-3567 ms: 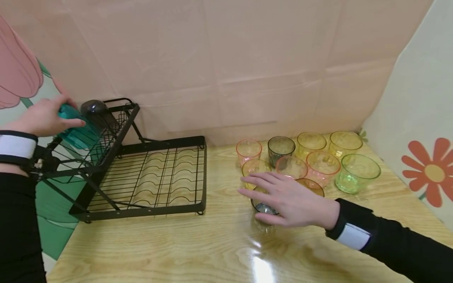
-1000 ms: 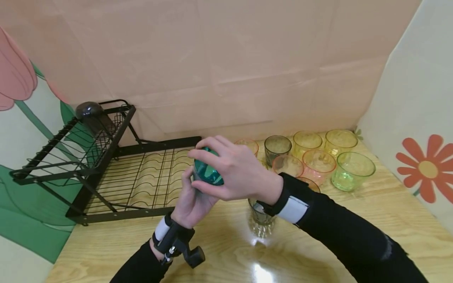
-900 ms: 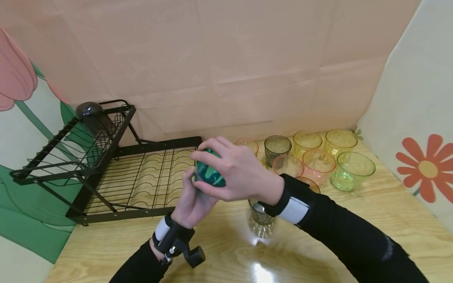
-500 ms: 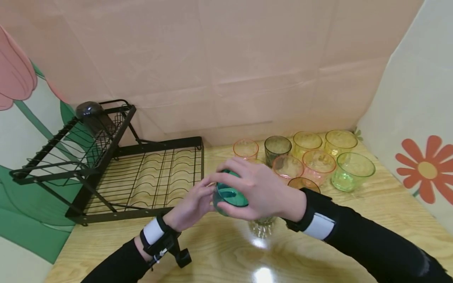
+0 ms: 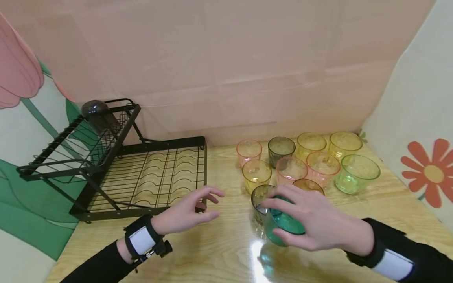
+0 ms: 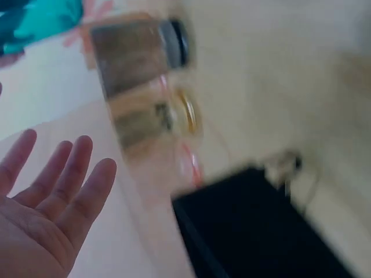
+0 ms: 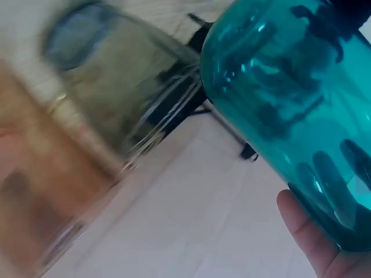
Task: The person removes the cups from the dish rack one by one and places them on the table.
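A translucent teal drinking glass is gripped around its upper part by my right hand, tilted a little above the table. In the right wrist view the teal glass fills the right side, with fingers showing through its wall. Just left of it in the head view stands a grey glass, upright on the table. My left hand is in the air near the rack's front right corner, fingers loosely spread and holding nothing. The left wrist view shows that hand's palm open, apart from the glasses.
Behind the grey glass stand several upright glasses, among them a yellow one, an amber one and a green one. A black two-tier dish rack occupies the left, with a dark glass upside down on its upper tier.
The teal glass left the rack's upper tier in my left hand, passed between both hands, and moved right in my right hand. My left hand has let go and drawn back left.
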